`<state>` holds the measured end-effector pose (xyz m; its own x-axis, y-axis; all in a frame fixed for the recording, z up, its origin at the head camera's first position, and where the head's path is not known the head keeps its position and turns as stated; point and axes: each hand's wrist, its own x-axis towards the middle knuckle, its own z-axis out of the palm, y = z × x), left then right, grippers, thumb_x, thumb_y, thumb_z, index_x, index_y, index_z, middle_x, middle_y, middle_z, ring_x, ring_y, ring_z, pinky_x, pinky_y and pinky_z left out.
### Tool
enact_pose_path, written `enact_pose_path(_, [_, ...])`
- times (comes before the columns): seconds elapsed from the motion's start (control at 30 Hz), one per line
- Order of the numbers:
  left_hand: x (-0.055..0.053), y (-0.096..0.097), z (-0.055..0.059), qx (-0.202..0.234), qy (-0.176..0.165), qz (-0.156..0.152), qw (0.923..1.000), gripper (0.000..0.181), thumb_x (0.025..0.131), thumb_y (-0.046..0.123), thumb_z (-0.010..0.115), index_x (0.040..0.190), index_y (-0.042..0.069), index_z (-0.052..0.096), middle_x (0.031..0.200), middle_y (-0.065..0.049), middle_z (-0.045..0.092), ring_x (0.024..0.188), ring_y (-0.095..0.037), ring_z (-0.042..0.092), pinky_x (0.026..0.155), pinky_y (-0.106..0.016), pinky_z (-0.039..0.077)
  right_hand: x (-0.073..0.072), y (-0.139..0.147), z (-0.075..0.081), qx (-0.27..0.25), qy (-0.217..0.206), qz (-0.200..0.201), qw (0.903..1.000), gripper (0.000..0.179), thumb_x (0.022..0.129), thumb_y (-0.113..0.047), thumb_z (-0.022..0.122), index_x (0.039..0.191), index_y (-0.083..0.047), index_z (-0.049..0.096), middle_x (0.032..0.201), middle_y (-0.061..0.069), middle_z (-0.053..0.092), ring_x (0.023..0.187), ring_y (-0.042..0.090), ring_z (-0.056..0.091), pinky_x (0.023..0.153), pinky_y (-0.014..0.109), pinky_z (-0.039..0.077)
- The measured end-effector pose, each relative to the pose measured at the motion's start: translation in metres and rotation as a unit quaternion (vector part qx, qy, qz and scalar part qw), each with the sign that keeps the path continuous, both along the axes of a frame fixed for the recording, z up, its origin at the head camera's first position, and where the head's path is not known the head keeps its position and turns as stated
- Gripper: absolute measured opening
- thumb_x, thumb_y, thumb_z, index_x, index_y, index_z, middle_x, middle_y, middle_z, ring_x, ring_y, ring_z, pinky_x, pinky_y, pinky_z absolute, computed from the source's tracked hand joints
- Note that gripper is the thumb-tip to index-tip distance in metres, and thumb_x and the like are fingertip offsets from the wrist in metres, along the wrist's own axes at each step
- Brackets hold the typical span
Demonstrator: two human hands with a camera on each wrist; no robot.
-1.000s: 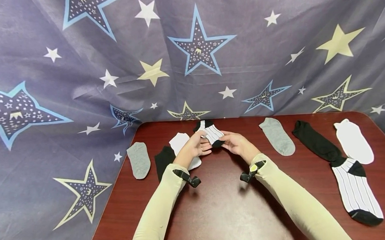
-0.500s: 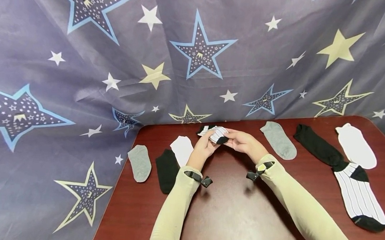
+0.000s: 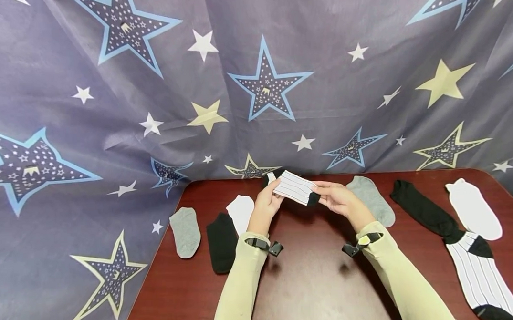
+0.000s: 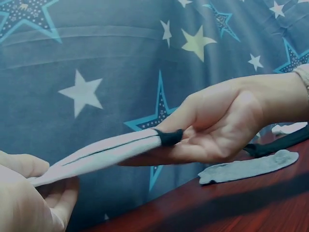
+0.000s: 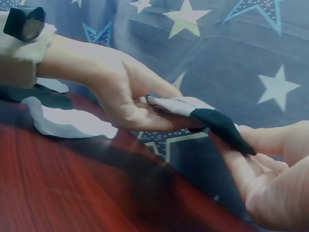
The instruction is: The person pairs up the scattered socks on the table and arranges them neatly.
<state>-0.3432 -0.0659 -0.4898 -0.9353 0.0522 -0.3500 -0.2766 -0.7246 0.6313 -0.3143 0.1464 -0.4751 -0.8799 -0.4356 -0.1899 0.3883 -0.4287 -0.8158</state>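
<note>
A white ankle sock with thin black stripes (image 3: 295, 188) is stretched between my two hands, lifted above the far part of the table. My left hand (image 3: 264, 205) pinches its left part, thumb on top. Behind those fingers shows a black-and-white patch (image 3: 272, 174), seemingly the sock's heel end. At the other end, my right hand (image 3: 337, 199) pinches the black toe (image 4: 170, 137). From the right wrist view, the sock (image 5: 186, 104) sags slightly between both hands. Nearest the left hand on the table lies a white sock (image 3: 240, 213), partly covered by the left arm.
Left on the brown table (image 3: 168, 297) lie a grey sock (image 3: 185, 232) and a black sock (image 3: 223, 242). Along the right lie another grey sock (image 3: 372, 200), a black sock (image 3: 426, 210), a white sock (image 3: 475, 207) and a striped sock (image 3: 482, 269). A star-patterned cloth hangs behind.
The striped sock, bunched between the hands half a second ago, is now stretched flatter. My right hand has moved right with the toe. The head view has tilted up slightly.
</note>
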Motion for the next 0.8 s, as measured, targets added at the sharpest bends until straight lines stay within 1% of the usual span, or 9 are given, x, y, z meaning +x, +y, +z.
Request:
enact_pose_path(0.1, [0.005, -0.003, -0.003, -0.018, -0.003, 0.003, 0.9998, 0.045, 0.101, -0.005, 0.054, 0.145, -0.013, 0.045, 0.15, -0.026, 0.049, 0.131, -0.028, 0.054, 0.122, -0.043, 0.036, 0.004, 0.007, -0.001, 0.008, 0.006, -0.009, 0.9999, 0.034, 0.104, 0.007, 0.044, 0.097, -0.012, 0.071, 0.093, -0.001, 0.076, 0.087, 0.008, 0.073, 0.08, 0.022, 0.061])
enact_pose_path(0.23, [0.007, -0.005, -0.001, -0.037, 0.017, 0.002, 0.9992, 0.047, 0.1, -0.005, 0.055, 0.144, -0.015, 0.044, 0.141, -0.026, 0.057, 0.117, -0.024, 0.061, 0.121, -0.045, 0.038, 0.004, 0.016, 0.003, 0.013, 0.013, -0.022, 0.9996, 0.035, 0.105, 0.005, 0.044, 0.093, -0.012, 0.072, 0.091, -0.001, 0.076, 0.084, 0.008, 0.073, 0.077, 0.022, 0.061])
enact_pose_path(0.33, [0.005, -0.007, 0.003, -0.051, 0.032, 0.005, 0.9982, 0.044, 0.099, -0.005, 0.057, 0.142, -0.014, 0.047, 0.126, -0.022, 0.065, 0.105, -0.021, 0.064, 0.117, -0.045, 0.042, 0.003, 0.02, 0.008, 0.023, 0.019, -0.041, 0.9987, 0.034, 0.105, 0.004, 0.046, 0.091, -0.012, 0.072, 0.088, -0.001, 0.077, 0.082, 0.008, 0.073, 0.076, 0.022, 0.06])
enact_pose_path(0.4, [0.003, -0.009, 0.007, -0.058, 0.037, 0.008, 0.9976, 0.04, 0.098, -0.006, 0.058, 0.136, -0.013, 0.051, 0.112, -0.017, 0.068, 0.098, -0.019, 0.066, 0.11, -0.041, 0.049, 0.002, 0.023, 0.012, 0.039, 0.024, -0.052, 0.9976, 0.033, 0.104, 0.004, 0.048, 0.09, -0.013, 0.073, 0.087, -0.002, 0.077, 0.08, 0.007, 0.073, 0.074, 0.022, 0.06])
enact_pose_path(0.5, [0.001, -0.012, 0.009, -0.076, 0.041, 0.012, 0.9962, 0.032, 0.096, -0.006, 0.061, 0.127, -0.01, 0.055, 0.094, -0.009, 0.069, 0.086, -0.016, 0.067, 0.09, -0.034, 0.056, 0.003, 0.026, 0.015, 0.065, 0.028, -0.061, 0.9957, 0.031, 0.104, 0.001, 0.052, 0.088, -0.015, 0.073, 0.085, -0.004, 0.077, 0.079, 0.006, 0.073, 0.073, 0.022, 0.06])
enact_pose_path(0.57, [0.001, -0.014, 0.01, -0.094, 0.045, 0.01, 0.9944, 0.028, 0.095, -0.006, 0.063, 0.123, -0.007, 0.057, 0.087, -0.005, 0.07, 0.079, -0.014, 0.067, 0.078, -0.029, 0.057, 0.004, 0.028, 0.015, 0.077, 0.027, -0.066, 0.9945, 0.029, 0.103, 0.0, 0.054, 0.088, -0.017, 0.073, 0.084, -0.005, 0.077, 0.078, 0.006, 0.072, 0.072, 0.022, 0.06])
enact_pose_path(0.63, [0.001, -0.015, 0.01, -0.118, 0.052, 0.005, 0.9917, 0.022, 0.094, -0.005, 0.065, 0.116, -0.005, 0.061, 0.082, -0.002, 0.07, 0.073, -0.011, 0.067, 0.07, -0.026, 0.056, 0.004, 0.029, 0.014, 0.087, 0.025, -0.07, 0.9934, 0.028, 0.103, -0.002, 0.055, 0.088, -0.018, 0.073, 0.083, -0.006, 0.076, 0.077, 0.006, 0.072, 0.072, 0.023, 0.059])
enact_pose_path(0.73, [0.003, -0.018, 0.011, -0.155, 0.067, -0.005, 0.9857, 0.007, 0.094, -0.002, 0.067, 0.099, 0.003, 0.066, 0.076, 0.001, 0.07, 0.067, -0.008, 0.065, 0.064, -0.023, 0.055, 0.005, 0.03, 0.012, 0.089, 0.021, -0.076, 0.9929, 0.029, 0.103, -0.003, 0.056, 0.086, -0.019, 0.074, 0.083, -0.007, 0.076, 0.077, 0.006, 0.071, 0.071, 0.023, 0.059])
enact_pose_path(0.8, [0.004, -0.02, 0.011, -0.175, 0.075, -0.011, 0.9816, 0.011, 0.093, -0.001, 0.068, 0.086, 0.007, 0.068, 0.071, 0.004, 0.068, 0.062, -0.007, 0.062, 0.061, -0.022, 0.053, 0.004, 0.031, 0.011, 0.087, 0.017, -0.077, 0.9931, 0.031, 0.103, -0.002, 0.056, 0.085, -0.019, 0.075, 0.083, -0.006, 0.076, 0.077, 0.006, 0.071, 0.071, 0.023, 0.059])
